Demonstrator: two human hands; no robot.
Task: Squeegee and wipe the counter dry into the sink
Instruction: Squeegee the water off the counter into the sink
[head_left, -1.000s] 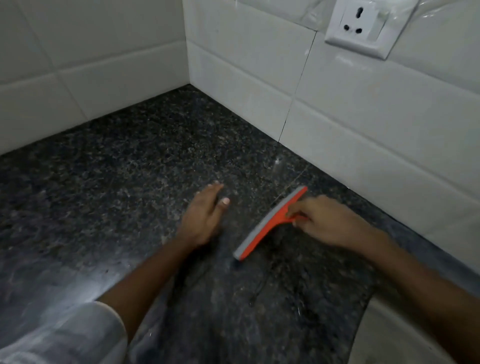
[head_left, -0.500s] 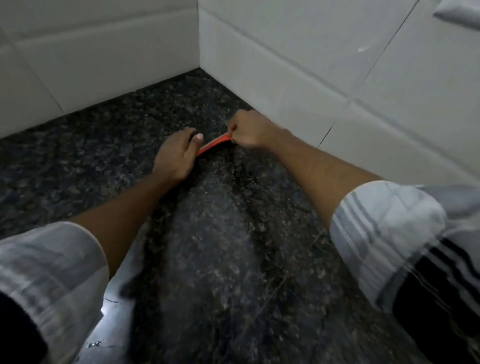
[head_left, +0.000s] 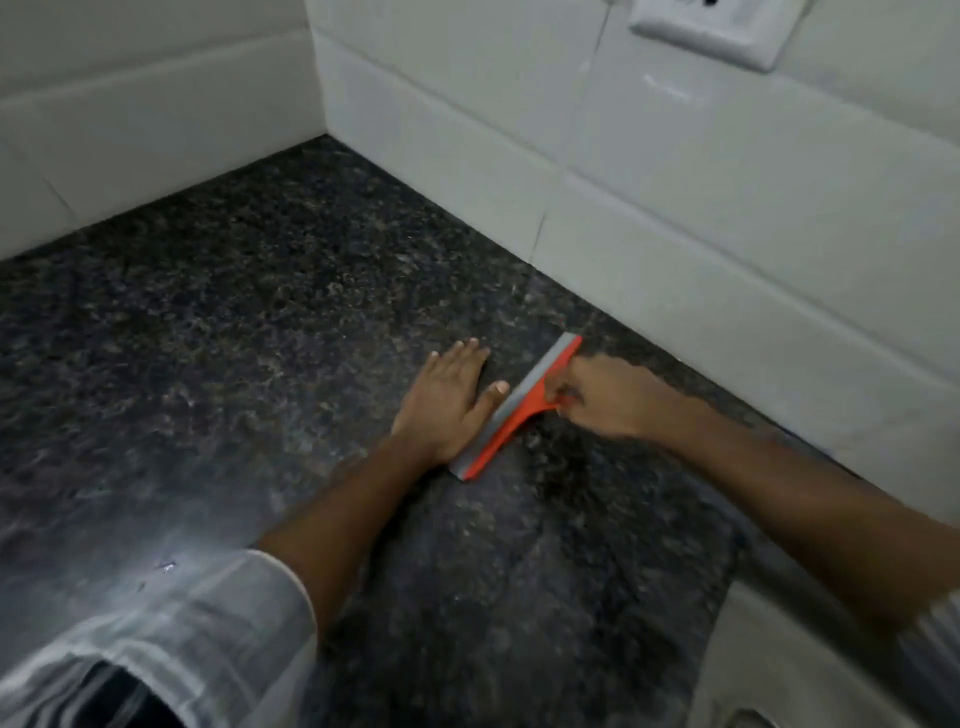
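A: Right hand (head_left: 605, 397) grip closed round the squeegee (head_left: 519, 410) handle, centre-right of frame; left hand (head_left: 447, 402) flat, holding nothing, beside the blade.

B: Keep blade edge flat on the surface (head_left: 234, 322), even pressure, pull toward the sink (head_left: 769, 670), lower right.

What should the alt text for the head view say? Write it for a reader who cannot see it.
A right hand grips the handle of an orange squeegee whose grey blade rests on a dark speckled stone counter, while the left hand lies flat beside the blade. White tiled walls meet in a corner behind, with a wall socket at the top.
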